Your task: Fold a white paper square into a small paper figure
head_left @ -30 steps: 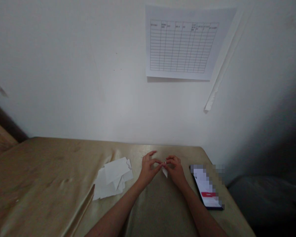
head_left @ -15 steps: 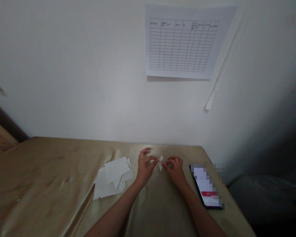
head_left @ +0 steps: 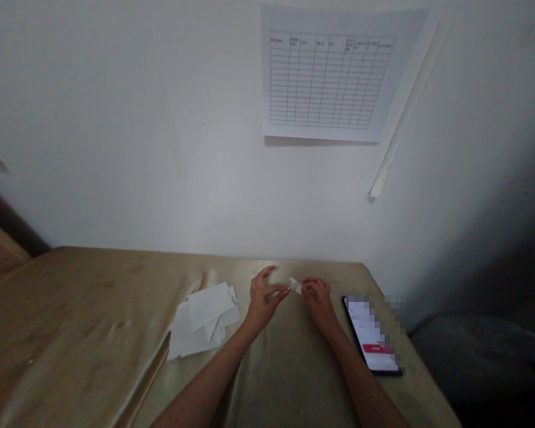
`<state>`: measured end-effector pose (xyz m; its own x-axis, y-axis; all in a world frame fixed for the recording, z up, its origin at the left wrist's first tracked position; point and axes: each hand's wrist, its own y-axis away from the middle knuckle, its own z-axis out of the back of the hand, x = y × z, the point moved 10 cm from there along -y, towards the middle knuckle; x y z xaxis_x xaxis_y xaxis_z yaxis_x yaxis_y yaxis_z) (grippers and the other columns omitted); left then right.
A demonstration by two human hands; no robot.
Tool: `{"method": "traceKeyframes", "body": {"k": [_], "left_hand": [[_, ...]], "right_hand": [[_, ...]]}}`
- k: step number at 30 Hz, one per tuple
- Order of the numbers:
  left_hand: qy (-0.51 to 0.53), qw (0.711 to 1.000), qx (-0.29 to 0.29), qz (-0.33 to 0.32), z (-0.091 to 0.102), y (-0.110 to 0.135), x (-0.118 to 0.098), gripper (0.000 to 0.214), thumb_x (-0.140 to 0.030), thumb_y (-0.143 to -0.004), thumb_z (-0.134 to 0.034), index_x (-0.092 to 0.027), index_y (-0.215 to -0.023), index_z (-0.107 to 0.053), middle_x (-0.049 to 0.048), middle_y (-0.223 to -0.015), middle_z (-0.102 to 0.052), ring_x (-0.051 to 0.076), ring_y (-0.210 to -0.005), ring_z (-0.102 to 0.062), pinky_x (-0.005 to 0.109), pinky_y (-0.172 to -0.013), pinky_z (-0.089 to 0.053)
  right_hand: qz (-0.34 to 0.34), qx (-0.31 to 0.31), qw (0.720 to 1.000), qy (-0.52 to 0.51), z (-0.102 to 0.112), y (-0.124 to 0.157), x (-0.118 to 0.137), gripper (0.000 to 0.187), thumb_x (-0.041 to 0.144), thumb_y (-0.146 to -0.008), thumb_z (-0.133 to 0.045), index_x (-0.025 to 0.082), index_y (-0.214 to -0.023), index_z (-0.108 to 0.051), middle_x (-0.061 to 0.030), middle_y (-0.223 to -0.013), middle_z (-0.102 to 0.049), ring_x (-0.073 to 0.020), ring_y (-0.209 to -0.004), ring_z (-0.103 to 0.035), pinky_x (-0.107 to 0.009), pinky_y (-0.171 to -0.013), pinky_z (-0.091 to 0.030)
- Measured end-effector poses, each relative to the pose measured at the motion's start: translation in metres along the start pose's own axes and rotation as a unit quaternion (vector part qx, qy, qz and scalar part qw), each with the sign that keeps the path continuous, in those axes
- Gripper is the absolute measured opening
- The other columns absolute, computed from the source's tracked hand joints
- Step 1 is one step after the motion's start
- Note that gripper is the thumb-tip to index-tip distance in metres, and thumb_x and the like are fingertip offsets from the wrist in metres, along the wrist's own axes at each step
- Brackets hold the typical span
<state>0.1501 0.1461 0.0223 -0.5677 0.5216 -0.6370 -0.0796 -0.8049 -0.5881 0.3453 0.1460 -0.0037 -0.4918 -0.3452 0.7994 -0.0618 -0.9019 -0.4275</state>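
A small folded piece of white paper (head_left: 295, 286) is held between my two hands, above the middle of the table. My left hand (head_left: 263, 300) pinches its left end between thumb and index finger, the other fingers raised. My right hand (head_left: 318, 300) grips the right end with thumb and fingertips, the fingers curled. The folds of the paper are too small to make out. To the left of my left hand lie several loose sheets of white paper (head_left: 205, 324), overlapping, some with torn edges.
A smartphone (head_left: 372, 339) with a lit screen lies right of my right forearm. The table (head_left: 93, 309) has a wrinkled tan cover and meets a white wall (head_left: 160, 148). A printed grid sheet (head_left: 325, 83) hangs on the wall. Dark space lies beyond the table's right edge.
The small paper has turned from hanging upright to lying more sideways between my fingertips. My right hand has shifted slightly; the loose sheets and phone have stayed put.
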Motion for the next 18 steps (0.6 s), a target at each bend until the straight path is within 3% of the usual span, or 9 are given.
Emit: {"method": "traceKeyframes", "body": {"k": [5, 10, 14, 18], "left_hand": [[-0.041, 0.999, 0.028, 0.012, -0.003, -0.001, 0.011, 0.019, -0.039, -0.092, -0.061, -0.035, -0.101, -0.077, 0.0029, -0.142, -0.051, 0.026, -0.127, -0.047, 0.051, -0.11, -0.04], [-0.066, 0.994, 0.09, 0.007, -0.017, 0.001, 0.018, 0.031, -0.041, -0.088, -0.066, -0.039, -0.119, -0.07, 0.0047, -0.147, -0.048, 0.029, -0.135, -0.042, 0.055, -0.113, -0.035], [-0.039, 0.991, 0.128, 0.013, -0.028, 0.004, 0.022, 0.021, -0.038, -0.082, -0.073, -0.034, -0.103, -0.077, 0.0048, -0.138, -0.058, 0.027, -0.13, -0.05, 0.051, -0.112, -0.037], [-0.005, 0.994, 0.112, 0.019, -0.024, 0.003, 0.023, 0.011, -0.034, -0.077, -0.078, -0.028, -0.086, -0.078, 0.0047, -0.135, -0.061, 0.026, -0.128, -0.052, 0.047, -0.111, -0.039]], "right_hand": [[-0.016, 0.022, 1.0, 0.003, 0.003, -0.003, -0.003, 0.027, 0.045, -0.092, -0.052, 0.025, -0.082, -0.068, -0.0059, -0.112, -0.063, -0.0246, -0.117, -0.046, -0.044, -0.107, -0.034], [-0.013, 0.074, 0.997, -0.009, -0.007, -0.001, -0.002, 0.024, 0.042, -0.091, -0.054, 0.026, -0.079, -0.069, -0.0054, -0.115, -0.062, -0.0241, -0.118, -0.046, -0.041, -0.107, -0.034], [-0.013, 0.097, 0.995, -0.005, -0.011, 0.0, 0.001, 0.019, 0.038, -0.088, -0.059, 0.026, -0.078, -0.068, -0.0044, -0.118, -0.062, -0.0241, -0.12, -0.045, -0.041, -0.109, -0.032], [-0.008, 0.105, 0.994, 0.006, -0.012, 0.001, 0.005, 0.015, 0.035, -0.087, -0.062, 0.026, -0.08, -0.071, -0.0037, -0.12, -0.063, -0.0241, -0.123, -0.043, -0.042, -0.11, -0.03]]}}
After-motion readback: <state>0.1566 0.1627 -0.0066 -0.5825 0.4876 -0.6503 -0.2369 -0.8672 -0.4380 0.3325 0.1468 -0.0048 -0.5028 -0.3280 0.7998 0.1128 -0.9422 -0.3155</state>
